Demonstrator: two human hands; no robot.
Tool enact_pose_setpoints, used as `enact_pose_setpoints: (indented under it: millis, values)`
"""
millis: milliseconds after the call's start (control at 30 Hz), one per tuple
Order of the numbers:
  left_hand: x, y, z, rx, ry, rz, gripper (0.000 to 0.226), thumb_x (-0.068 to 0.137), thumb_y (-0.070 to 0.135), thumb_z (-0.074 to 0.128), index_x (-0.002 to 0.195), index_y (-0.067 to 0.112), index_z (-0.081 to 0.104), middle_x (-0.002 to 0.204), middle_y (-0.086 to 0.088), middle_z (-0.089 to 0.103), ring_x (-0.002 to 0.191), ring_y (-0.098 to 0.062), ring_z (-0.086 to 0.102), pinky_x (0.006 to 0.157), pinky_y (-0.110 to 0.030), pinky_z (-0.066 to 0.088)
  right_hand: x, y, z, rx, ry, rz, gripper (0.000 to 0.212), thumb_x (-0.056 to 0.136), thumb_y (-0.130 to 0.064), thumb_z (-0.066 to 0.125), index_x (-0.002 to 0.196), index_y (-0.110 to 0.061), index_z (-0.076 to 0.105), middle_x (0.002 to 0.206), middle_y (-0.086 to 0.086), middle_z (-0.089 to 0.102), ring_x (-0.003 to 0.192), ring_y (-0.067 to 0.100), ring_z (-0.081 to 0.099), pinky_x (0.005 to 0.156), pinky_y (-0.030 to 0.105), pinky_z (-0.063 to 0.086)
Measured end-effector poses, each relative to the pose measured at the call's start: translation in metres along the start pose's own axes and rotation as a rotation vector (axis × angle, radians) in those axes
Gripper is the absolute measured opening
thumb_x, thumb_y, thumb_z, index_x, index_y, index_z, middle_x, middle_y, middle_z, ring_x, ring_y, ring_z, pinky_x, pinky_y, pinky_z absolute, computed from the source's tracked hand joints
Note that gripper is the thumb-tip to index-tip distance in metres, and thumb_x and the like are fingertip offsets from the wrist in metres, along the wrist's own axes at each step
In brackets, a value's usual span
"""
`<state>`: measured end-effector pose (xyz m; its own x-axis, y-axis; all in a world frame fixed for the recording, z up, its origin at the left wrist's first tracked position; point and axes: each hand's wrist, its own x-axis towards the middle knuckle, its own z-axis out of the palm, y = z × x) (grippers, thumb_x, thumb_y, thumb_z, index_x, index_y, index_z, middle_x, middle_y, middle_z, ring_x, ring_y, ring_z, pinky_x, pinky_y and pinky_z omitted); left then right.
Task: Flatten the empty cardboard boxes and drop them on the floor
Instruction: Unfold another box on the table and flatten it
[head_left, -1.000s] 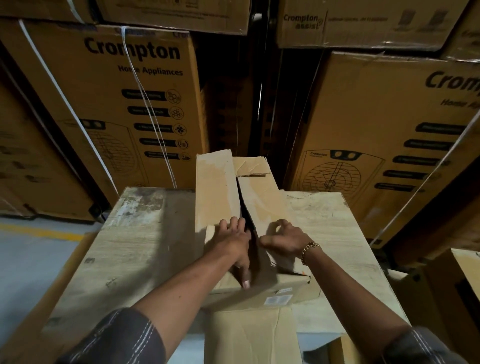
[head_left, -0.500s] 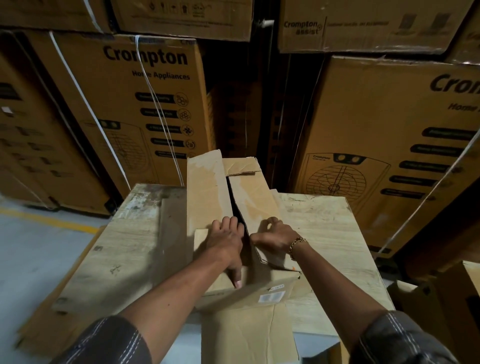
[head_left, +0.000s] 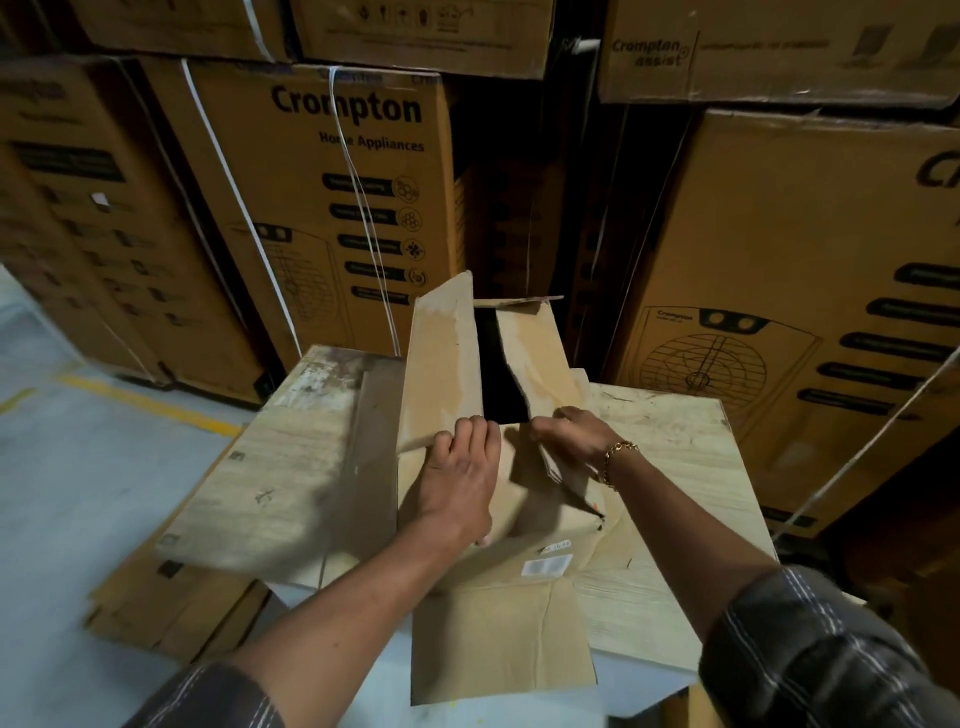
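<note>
box on table | stacked cartons behind | flat cardboard on floor, left

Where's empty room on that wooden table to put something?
The pale wooden table is bare left of the brown cardboard box, out to its left edge, and right of it, to the right edge. The middle is crowded: the left hand and right hand grip the box's flaps.

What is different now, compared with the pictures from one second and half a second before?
The left-hand grip and right-hand grip pulled apart the top flaps of the cardboard box, widening the dark gap. Both still hold the flaps; the box stays on the wooden table.
</note>
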<state>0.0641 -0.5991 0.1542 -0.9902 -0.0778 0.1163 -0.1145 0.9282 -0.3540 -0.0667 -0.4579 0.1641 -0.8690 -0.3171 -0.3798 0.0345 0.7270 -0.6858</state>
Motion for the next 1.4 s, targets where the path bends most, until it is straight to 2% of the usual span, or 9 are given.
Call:
enact_pose_setpoints:
  millis: [267,400,567,700,833,933,1033,1200,1400]
  values:
    - [-0.036,0.005,0.025,-0.092,0.347,-0.028,0.089,0.065,0.029,0.072,0.143,0.011,0.034,0.133,-0.011,0.041,0.118,-0.029,0.04,0.084,-0.041,0.029,-0.008,0.009,-0.035,0.364,0.011,0.104,0.032,0.089,-0.053,0.049,0.093,-0.025,0.062,0.105,0.008,0.06,0.106,0.034,0.056,0.082,0.045,0.051]
    - [-0.064,0.019,0.02,-0.295,0.497,-0.025,0.07,0.071,0.028,0.076,0.135,0.017,0.049,0.127,-0.005,0.049,0.11,-0.025,0.05,0.082,-0.039,0.032,-0.004,0.007,-0.044,0.209,0.063,0.019,0.048,0.077,-0.055,0.054,0.106,-0.02,0.068,0.109,0.009,0.069,0.099,0.032,0.064,0.08,0.048,0.057]
    - [-0.115,0.029,-0.002,-0.502,0.356,0.006,0.047,0.085,0.056,0.057,0.122,0.028,0.056,0.116,0.01,0.057,0.1,-0.015,0.054,0.08,-0.037,0.037,-0.007,-0.005,-0.027,0.029,0.055,-0.033,0.044,0.08,-0.052,0.053,0.11,-0.022,0.064,0.109,0.007,0.064,0.096,0.03,0.063,0.062,0.046,0.062]
    - [-0.125,0.031,0.01,-0.602,0.175,0.0,0.043,0.096,0.067,0.032,0.086,0.032,0.055,0.091,0.016,0.056,0.087,-0.013,0.054,0.077,-0.036,0.04,-0.005,-0.009,-0.01,-0.176,0.053,-0.067,0.063,0.068,-0.065,0.048,0.111,-0.02,0.058,0.108,0.007,0.063,0.095,0.029,0.059,0.076,0.038,0.055]
    - [-0.111,0.027,0.045,-0.621,0.008,0.014,0.047,0.086,0.065,0.042,0.119,0.035,0.053,0.128,0.015,0.047,0.121,-0.015,0.048,0.093,-0.038,0.038,-0.006,-0.003,0.014,-0.336,0.051,-0.116,0.044,0.079,-0.062,0.054,0.1,-0.025,0.05,0.103,0.009,0.063,0.087,0.027,0.056,0.069,0.033,0.043]
    - [-0.092,0.023,0.066,-0.54,-0.183,-0.017,0.096,0.075,0.068,0.059,0.152,0.028,0.019,0.161,0.002,0.012,0.148,-0.023,0.011,0.114,-0.044,0.017,-0.014,0.002,0.032,-0.433,0.104,-0.141,0.051,0.071,-0.072,0.047,0.102,-0.031,0.049,0.114,0.006,0.062,0.097,0.032,0.06,0.078,0.038,0.047]
    - [-0.072,0.03,0.077,-0.383,-0.18,-0.011,0.095,0.077,0.052,0.071,0.151,0.019,0.023,0.155,-0.007,0.027,0.144,-0.029,0.022,0.116,-0.045,0.016,-0.022,0.004,0.045,-0.512,0.139,-0.166,0.068,0.07,-0.076,0.043,0.119,-0.028,0.048,0.122,0.006,0.059,0.102,0.035,0.061,0.082,0.042,0.05]
    - [-0.047,0.031,0.092,-0.295,-0.106,0.055,0.045,0.053,0.025,0.086,0.092,0.024,0.064,0.087,0.001,0.059,0.083,-0.022,0.054,0.073,-0.039,0.042,-0.03,0.012,0.046,-0.48,0.175,-0.195,0.061,0.072,-0.073,0.04,0.113,-0.029,0.047,0.114,0.003,0.06,0.096,0.032,0.061,0.075,0.037,0.048]
    - [-0.044,0.016,0.095,-0.405,-0.02,0.125,0.048,0.076,0.048,0.068,0.116,0.028,0.053,0.116,0.004,0.055,0.113,-0.022,0.05,0.089,-0.042,0.038,-0.033,0.016,0.031,-0.385,0.209,-0.232,0.033,0.081,-0.064,0.05,0.089,-0.031,0.047,0.091,-0.005,0.059,0.08,0.025,0.054,0.066,0.032,0.04]
